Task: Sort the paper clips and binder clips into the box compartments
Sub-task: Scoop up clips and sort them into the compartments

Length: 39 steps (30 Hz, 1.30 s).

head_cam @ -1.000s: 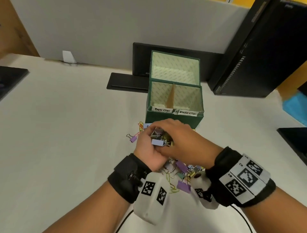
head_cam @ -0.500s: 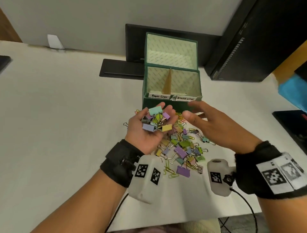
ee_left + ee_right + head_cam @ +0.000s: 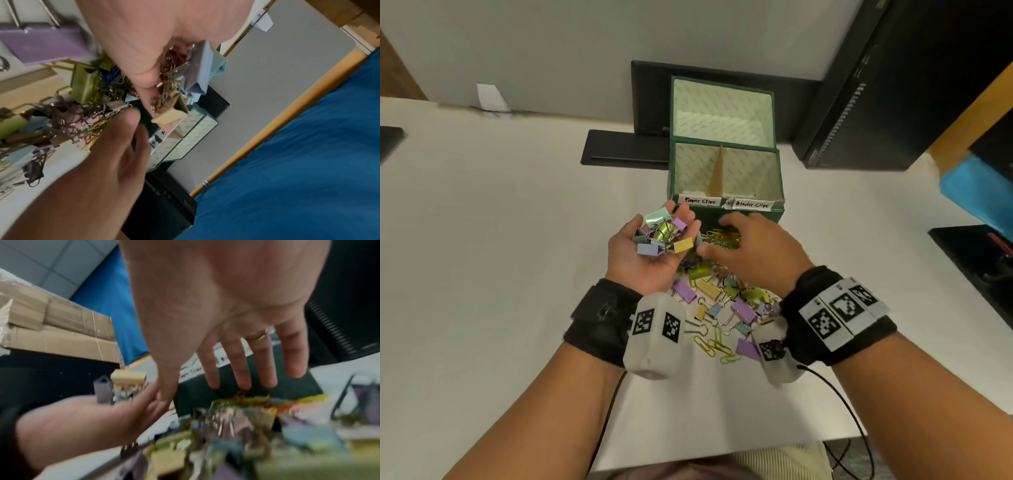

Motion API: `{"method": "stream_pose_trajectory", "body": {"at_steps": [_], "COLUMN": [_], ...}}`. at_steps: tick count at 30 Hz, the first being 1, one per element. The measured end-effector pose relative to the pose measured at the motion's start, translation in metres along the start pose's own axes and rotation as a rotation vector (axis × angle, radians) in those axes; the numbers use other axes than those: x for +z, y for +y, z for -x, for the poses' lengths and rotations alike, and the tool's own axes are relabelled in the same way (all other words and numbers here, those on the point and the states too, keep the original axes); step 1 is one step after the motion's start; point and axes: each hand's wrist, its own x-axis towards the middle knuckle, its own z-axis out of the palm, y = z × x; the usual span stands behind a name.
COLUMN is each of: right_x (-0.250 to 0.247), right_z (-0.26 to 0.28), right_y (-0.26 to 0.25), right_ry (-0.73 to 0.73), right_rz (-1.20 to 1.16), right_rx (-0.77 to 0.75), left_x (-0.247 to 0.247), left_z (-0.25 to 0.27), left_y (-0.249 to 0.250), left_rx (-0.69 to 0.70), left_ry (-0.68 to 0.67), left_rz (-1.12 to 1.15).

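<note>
A green box [image 3: 726, 224] stands open with two front compartments labelled "Paper Clips" (left) and "Binder Clips" (right). A mixed pile of coloured clips [image 3: 722, 301] lies on the table in front of it. My left hand [image 3: 650, 263] is palm up just left of the box front, and several binder clips [image 3: 661, 236] lie in its lightly cupped palm; the left wrist view shows these binder clips [image 3: 197, 68] too. My right hand [image 3: 750, 250] hovers palm down over the pile, fingers [image 3: 242, 369] straight and empty, tips near the paper clips [image 3: 722, 238] at the box front.
Behind the box are a black monitor base [image 3: 626, 150] and a black computer tower [image 3: 893, 85]. A dark flat object [image 3: 976, 253] and something blue [image 3: 979, 188] sit at the right. The white table [image 3: 500, 240] stretches left. A cable [image 3: 835, 394] hangs over the near edge.
A second ago my right hand covered the left over the pile. It then drew away to the right and has come back down over the pile. The left hand keeps its clips.
</note>
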Motion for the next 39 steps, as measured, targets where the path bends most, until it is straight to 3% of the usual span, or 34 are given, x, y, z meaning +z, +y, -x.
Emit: {"method": "stream_pose_trajectory", "body": {"at_steps": [3,6,10,18,24,27,31,35,39], "right_x": [0.016,0.017,0.01,-0.008,-0.057,-0.063,-0.045,-0.045,-0.057], "right_z": [-0.005,-0.01,-0.012,-0.003,0.01,0.015,0.012,0.01,0.013], "right_y": [-0.007,-0.005,0.004,0.028,-0.007,-0.035,-0.052,-0.05,-0.046], "right_ry": [-0.158,-0.188,-0.144,0.049,0.162,0.111,-0.102,-0.188,-0.201], "right_rz": [0.074,0.076,-0.156,-0.575,-0.696,-0.636,-0.298,-0.236,-0.261], "right_rx": [-0.031,-0.064,-0.084,0.109,-0.051,-0.21,-0.346,-0.367,-0.33], "left_x": [-0.001,-0.001,-0.001,-0.002,-0.001,-0.002,-0.001,-0.004,-0.005], "left_z": [-0.001,-0.002,-0.003,-0.003,-0.005,-0.004,0.001,-0.001,-0.002], "left_y": [-0.003,-0.006,-0.01,-0.015,-0.022,-0.026,-0.023,-0.021,-0.017], "left_rx": [0.003,-0.009,-0.024,-0.065,-0.111,-0.148,-0.139,-0.066,-0.208], "left_ry": [0.01,0.015,0.014,0.025,0.04,0.002,-0.007,0.066,-0.031], "left_rz": [0.008,0.001,0.009,-0.013,-0.026,-0.052,-0.153,-0.21,-0.185]}}
